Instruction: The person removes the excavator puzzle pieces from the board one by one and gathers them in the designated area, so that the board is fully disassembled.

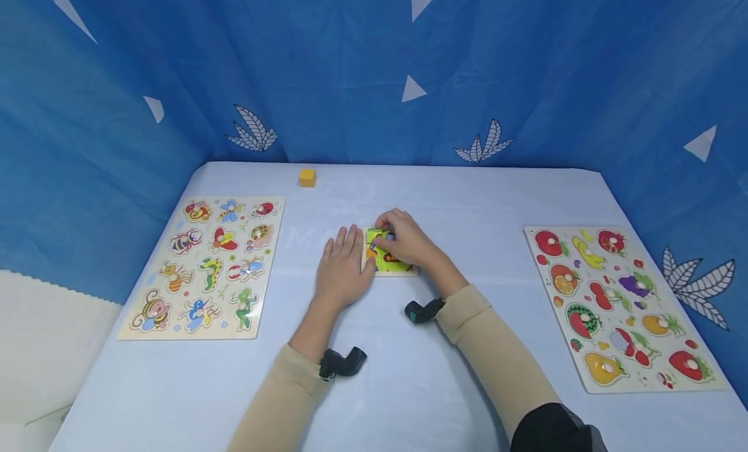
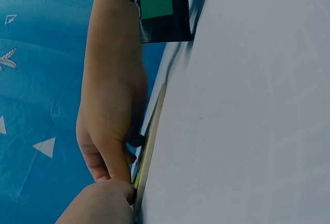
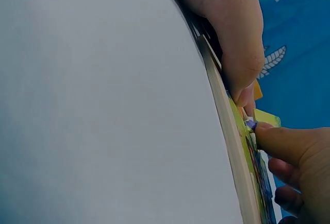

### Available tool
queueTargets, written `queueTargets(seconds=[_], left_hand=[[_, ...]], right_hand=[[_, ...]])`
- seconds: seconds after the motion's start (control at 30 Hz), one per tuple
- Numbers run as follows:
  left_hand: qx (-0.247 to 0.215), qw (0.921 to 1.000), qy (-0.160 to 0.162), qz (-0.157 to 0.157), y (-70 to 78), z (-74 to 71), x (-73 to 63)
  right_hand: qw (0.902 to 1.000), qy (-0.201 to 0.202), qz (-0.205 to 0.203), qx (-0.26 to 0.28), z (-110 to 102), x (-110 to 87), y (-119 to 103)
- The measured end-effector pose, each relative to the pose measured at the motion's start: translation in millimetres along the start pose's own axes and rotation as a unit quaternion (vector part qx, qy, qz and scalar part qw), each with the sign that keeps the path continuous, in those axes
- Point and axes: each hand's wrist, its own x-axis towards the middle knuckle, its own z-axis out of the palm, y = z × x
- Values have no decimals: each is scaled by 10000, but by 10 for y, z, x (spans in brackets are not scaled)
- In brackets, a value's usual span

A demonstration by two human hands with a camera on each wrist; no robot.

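Observation:
A small jigsaw puzzle [image 1: 386, 266] with a yellow-green picture lies mid-table, partly covered by both hands. My left hand [image 1: 343, 270] rests flat along its left side, fingers straight and thumb at the puzzle's edge. From the right, my right hand [image 1: 404, 241] reaches over the puzzle, its thumb and fingers bent. In the right wrist view, a yellow-green puzzle piece [image 3: 269, 118] stands tilted up from the surface, pinched by the right hand. The left wrist view shows the puzzle's pale edge [image 2: 150, 136] side-on; its picture is mostly hidden there.
An insect peg board [image 1: 204, 263] lies on the left of the table, and a fruit peg board [image 1: 619, 309] on the right. Near the back edge sits a small yellow cube [image 1: 307, 178]. A blue curtain [image 1: 350, 69] hangs behind the white tabletop [image 1: 397, 361].

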Motion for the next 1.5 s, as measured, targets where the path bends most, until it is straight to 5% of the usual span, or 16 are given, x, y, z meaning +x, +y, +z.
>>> queueTargets(seconds=[0.3,0.63,1.07,1.5], left_hand=[[6,10000,29,-7,4,-10,7],[-133,9998,84,-84,2,1,-8],[-179,9997,77,-128,12,14,-12],[-97,9999,74,-121,7,25,-6]], right_hand=[[9946,311,79,985,1,-31,32],[9868,784,348,1373,-185,-52,168],[9770,1406,1406,776,-648,-79,729],[9815,1467,1169,383,-706,-68,840]])
